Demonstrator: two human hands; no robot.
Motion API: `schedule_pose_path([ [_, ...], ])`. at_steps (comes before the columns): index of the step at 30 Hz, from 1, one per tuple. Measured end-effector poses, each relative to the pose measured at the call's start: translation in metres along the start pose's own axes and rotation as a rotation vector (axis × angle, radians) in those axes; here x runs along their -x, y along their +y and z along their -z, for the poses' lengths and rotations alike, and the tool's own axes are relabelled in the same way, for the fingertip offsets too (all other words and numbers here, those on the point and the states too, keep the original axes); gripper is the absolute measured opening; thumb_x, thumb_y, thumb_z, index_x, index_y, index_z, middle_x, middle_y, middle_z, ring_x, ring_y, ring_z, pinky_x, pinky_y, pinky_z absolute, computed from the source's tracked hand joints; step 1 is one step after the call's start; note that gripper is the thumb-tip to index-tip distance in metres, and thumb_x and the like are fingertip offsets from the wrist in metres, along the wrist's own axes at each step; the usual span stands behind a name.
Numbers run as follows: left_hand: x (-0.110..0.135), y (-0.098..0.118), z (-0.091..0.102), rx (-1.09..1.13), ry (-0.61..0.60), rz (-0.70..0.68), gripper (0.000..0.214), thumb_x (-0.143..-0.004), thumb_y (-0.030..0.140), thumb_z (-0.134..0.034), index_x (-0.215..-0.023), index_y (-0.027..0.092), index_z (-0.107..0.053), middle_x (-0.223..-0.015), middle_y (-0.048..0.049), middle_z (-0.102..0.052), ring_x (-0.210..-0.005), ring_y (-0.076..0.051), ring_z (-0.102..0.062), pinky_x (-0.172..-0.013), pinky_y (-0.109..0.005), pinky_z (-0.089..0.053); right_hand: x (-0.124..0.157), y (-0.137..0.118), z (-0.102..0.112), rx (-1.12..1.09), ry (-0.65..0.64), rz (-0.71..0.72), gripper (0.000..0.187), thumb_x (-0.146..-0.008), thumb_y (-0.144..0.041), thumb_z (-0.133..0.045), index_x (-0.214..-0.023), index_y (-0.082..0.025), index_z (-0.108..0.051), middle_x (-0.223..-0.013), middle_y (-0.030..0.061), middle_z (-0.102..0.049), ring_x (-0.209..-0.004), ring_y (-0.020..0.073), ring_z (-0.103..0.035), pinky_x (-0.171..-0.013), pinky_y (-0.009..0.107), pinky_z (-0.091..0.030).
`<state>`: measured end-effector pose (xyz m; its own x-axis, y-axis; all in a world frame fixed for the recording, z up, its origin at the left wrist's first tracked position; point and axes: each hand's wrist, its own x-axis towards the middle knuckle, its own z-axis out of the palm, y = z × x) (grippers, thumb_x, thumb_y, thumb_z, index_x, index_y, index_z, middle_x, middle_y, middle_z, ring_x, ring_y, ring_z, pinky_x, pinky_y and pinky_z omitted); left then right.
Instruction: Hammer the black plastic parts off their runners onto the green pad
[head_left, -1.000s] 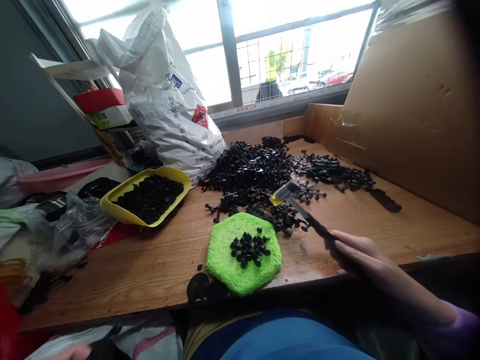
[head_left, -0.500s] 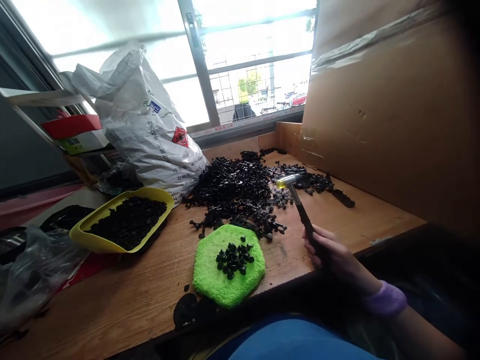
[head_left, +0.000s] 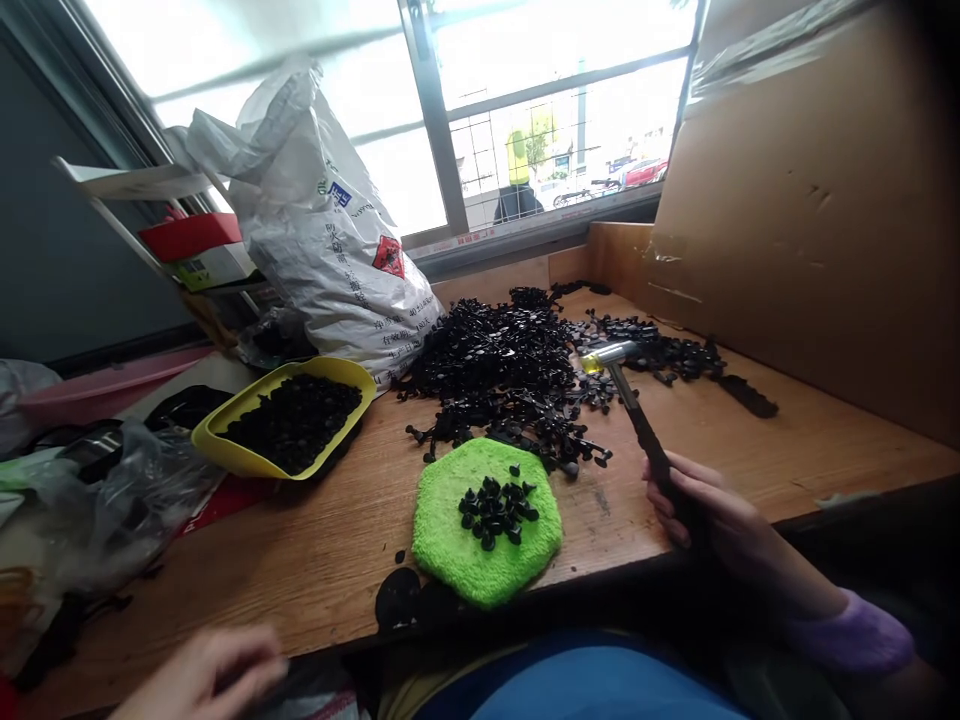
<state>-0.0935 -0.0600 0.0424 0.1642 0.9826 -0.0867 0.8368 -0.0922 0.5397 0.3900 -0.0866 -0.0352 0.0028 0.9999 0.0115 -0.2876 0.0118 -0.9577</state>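
Note:
My right hand (head_left: 705, 505) is closed round the black handle of a small hammer (head_left: 626, 390), whose yellow-tipped metal head hovers over a large heap of black plastic parts (head_left: 510, 365) on the wooden table (head_left: 315, 540). A green hexagonal pad (head_left: 487, 520) lies near the front edge with several small black parts on it. My left hand (head_left: 199, 675) shows at the bottom left below the table edge, blurred, its fingers curled; I cannot make out anything in it.
A yellow tray (head_left: 281, 420) full of black parts sits left of the pad. A big white sack (head_left: 330, 240) stands behind it. A cardboard sheet (head_left: 810, 200) walls off the right side. Clear plastic bags (head_left: 112, 490) crowd the left. A window is beyond.
The view swung right and back left. The hammer head rose and stayed over the heap. My left hand came into view at the bottom left.

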Motion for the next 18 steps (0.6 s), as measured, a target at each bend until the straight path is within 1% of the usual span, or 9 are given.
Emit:
schedule_pose_path([
  [2,-0.038,0.016,-0.004,-0.044,-0.024,-0.110,0.022,-0.072,0.043,-0.058,-0.072,0.023,-0.064,-0.068,0.0012,-0.062,-0.064,-0.016,-0.055,-0.058,-0.023,-0.042,-0.001,-0.001,-0.002,-0.002,0.009,0.007,0.019,-0.087,-0.036,-0.043,-0.089,-0.019,-0.052,-0.059,-0.0021,-0.046,-0.041,0.0091,-0.040,-0.037,0.021,-0.029],
  [4,-0.084,0.039,-0.017,-0.076,0.168,-0.185,0.027,-0.076,0.045,-0.050,-0.076,0.022,-0.063,-0.066,0.0008,-0.061,-0.062,-0.015,-0.054,-0.057,-0.023,-0.040,-0.001,-0.002,-0.005,-0.005,0.027,0.006,0.019,-0.086,-0.036,-0.044,-0.088,-0.019,-0.052,-0.058,-0.0023,-0.046,-0.039,0.0084,-0.040,-0.037,0.020,-0.029],
  [6,-0.131,0.064,-0.038,-0.089,0.255,-0.243,0.029,-0.077,0.046,-0.047,-0.080,0.020,-0.061,-0.067,-0.0006,-0.061,-0.062,-0.016,-0.054,-0.057,-0.024,-0.040,-0.001,-0.003,-0.007,-0.010,0.030,0.009,0.019,-0.086,-0.036,-0.045,-0.086,-0.019,-0.052,-0.058,-0.0024,-0.046,-0.039,0.0079,-0.039,-0.036,0.020,-0.029],
  [8,-0.172,0.085,-0.063,-0.130,0.289,-0.268,0.031,-0.076,0.045,-0.049,-0.089,0.019,-0.060,-0.076,-0.0033,-0.063,-0.067,-0.017,-0.057,-0.059,-0.025,-0.042,-0.002,-0.003,-0.007,-0.012,0.016,0.013,0.020,-0.086,-0.037,-0.044,-0.083,-0.019,-0.051,-0.058,-0.0023,-0.046,-0.039,0.0078,-0.039,-0.037,0.020,-0.029],
  [10,-0.202,0.097,-0.085,-0.192,0.288,-0.302,0.035,-0.073,0.040,-0.055,-0.099,0.018,-0.059,-0.091,-0.0071,-0.063,-0.078,-0.020,-0.059,-0.067,-0.027,-0.045,-0.002,-0.004,-0.006,-0.010,0.001,0.014,0.021,-0.086,-0.038,-0.044,-0.079,-0.019,-0.050,-0.058,-0.0021,-0.046,-0.040,0.0080,-0.040,-0.037,0.020,-0.029],
  [12,-0.221,0.098,-0.097,-0.228,0.264,-0.320,0.035,-0.069,0.033,-0.059,-0.102,0.020,-0.060,-0.097,-0.0078,-0.063,-0.085,-0.021,-0.059,-0.074,-0.029,-0.045,-0.003,-0.004,-0.004,-0.009,-0.008,0.008,0.023,-0.085,-0.040,-0.045,-0.076,-0.019,-0.048,-0.058,-0.0021,-0.046,-0.040,0.0082,-0.040,-0.037,0.020,-0.029],
  [14,-0.229,0.088,-0.097,-0.244,0.254,-0.310,0.033,-0.069,0.025,-0.057,-0.101,0.022,-0.062,-0.099,-0.0068,-0.063,-0.090,-0.022,-0.059,-0.080,-0.030,-0.044,-0.003,-0.004,-0.003,-0.014,-0.009,0.007,0.023,-0.084,-0.040,-0.046,-0.076,-0.019,-0.048,-0.058,-0.0022,-0.045,-0.040,0.0086,-0.039,-0.037,0.020,-0.028],
  [16,-0.229,0.069,-0.088,-0.270,0.270,-0.284,0.034,-0.070,0.019,-0.052,-0.103,0.023,-0.061,-0.104,-0.0062,-0.062,-0.094,-0.022,-0.058,-0.083,-0.031,-0.043,-0.003,-0.004,-0.003,-0.021,-0.013,0.009,0.021,-0.085,-0.039,-0.045,-0.081,-0.019,-0.050,-0.059,-0.0022,-0.045,-0.041,0.0090,-0.040,-0.038,0.021,-0.029],
  [18,-0.223,0.047,-0.073,-0.308,0.290,-0.250,0.038,-0.069,0.015,-0.049,-0.104,0.023,-0.061,-0.107,-0.0068,-0.061,-0.095,-0.023,-0.058,-0.085,-0.033,-0.043,-0.002,-0.005,-0.002,-0.016,-0.021,0.006,0.020,-0.086,-0.038,-0.044,-0.086,-0.019,-0.051,-0.060,-0.0020,-0.046,-0.041,0.0094,-0.040,-0.039,0.022,-0.030],
])
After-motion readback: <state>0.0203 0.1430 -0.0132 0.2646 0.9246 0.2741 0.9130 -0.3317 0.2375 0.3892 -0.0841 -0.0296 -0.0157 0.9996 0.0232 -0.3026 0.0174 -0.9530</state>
